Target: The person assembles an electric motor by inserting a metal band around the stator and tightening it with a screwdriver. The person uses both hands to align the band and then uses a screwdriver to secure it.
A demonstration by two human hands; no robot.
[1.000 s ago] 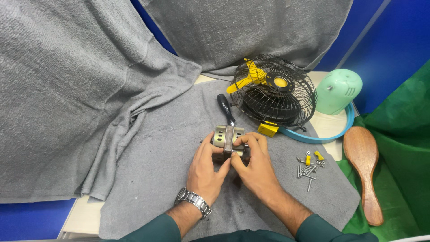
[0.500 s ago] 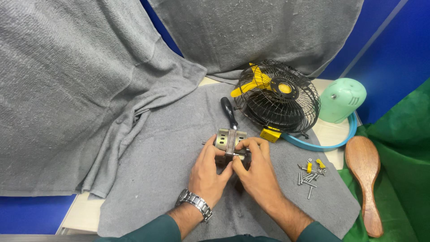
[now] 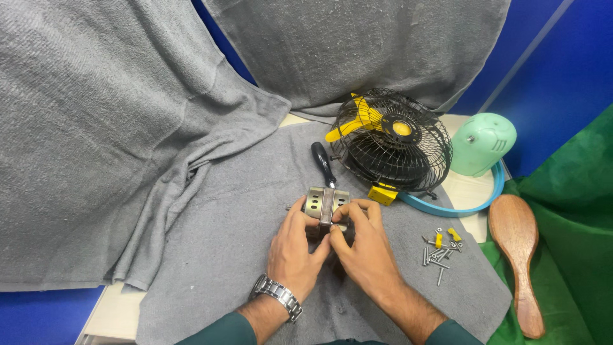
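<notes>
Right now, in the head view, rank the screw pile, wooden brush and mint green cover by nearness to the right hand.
1. Screw pile: just right of the right hand.
2. Wooden brush: farther right, on green cloth.
3. Mint green cover: far back right.

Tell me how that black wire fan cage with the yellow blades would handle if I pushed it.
The fan cage is open wire, so probably light for its size. It rests tilted on the grey towel, so a push may rock or tip it. Its round rim might let it roll.
</notes>
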